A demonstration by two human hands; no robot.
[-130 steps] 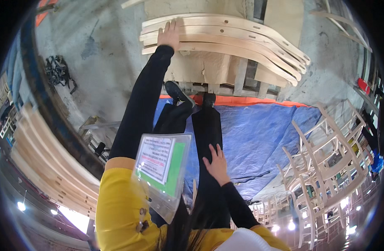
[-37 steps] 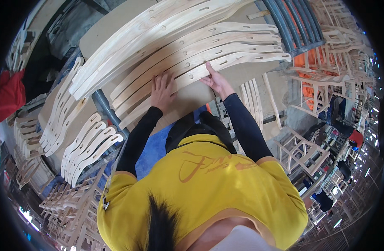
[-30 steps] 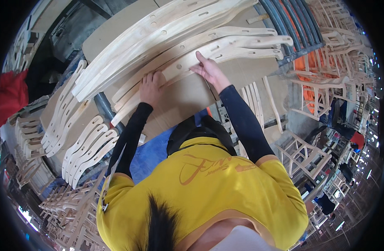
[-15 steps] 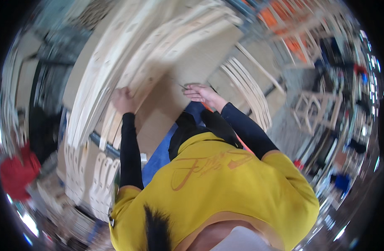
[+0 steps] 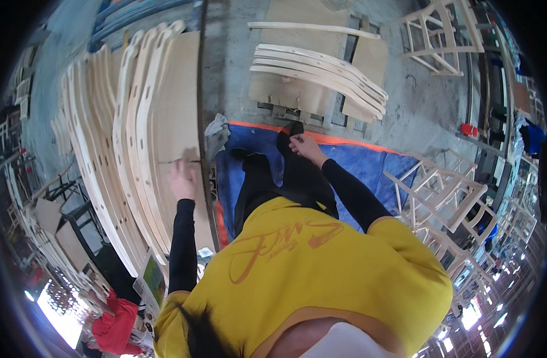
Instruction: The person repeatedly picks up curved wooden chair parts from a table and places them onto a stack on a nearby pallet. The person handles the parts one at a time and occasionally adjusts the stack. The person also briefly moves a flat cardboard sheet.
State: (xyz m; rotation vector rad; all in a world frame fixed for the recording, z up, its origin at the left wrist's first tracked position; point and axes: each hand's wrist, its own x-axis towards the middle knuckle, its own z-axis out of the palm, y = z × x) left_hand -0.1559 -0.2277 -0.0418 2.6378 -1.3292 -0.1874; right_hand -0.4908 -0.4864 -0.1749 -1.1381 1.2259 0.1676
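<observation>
My left hand [image 5: 183, 179] is smeared by motion, just above the cardboard-topped bench [image 5: 177, 107] and right of the wooden pieces. Whether its fingers hold anything is hidden by the blur. Long curved pale wooden chair parts [image 5: 143, 119] with small slots lie side by side along the bench, apart from this hand. My right hand [image 5: 306, 148] hangs over my right leg, its fingers bent and pressed together. Anything in that pinch is too small to make out.
Several curved wooden pieces [image 5: 321, 68] lie on cardboard over a pallet ahead. A blue tarp [image 5: 357, 179] with an orange edge covers the floor underfoot. Wooden chair frames [image 5: 443, 191] stand at the right. A person in red [image 5: 115, 322] is at the lower left.
My view has turned rightward. My left hand has left the wooden parts for the bare cardboard. My right hand, which had a thin stick-like thing at its fingertips, has moved over my leg.
</observation>
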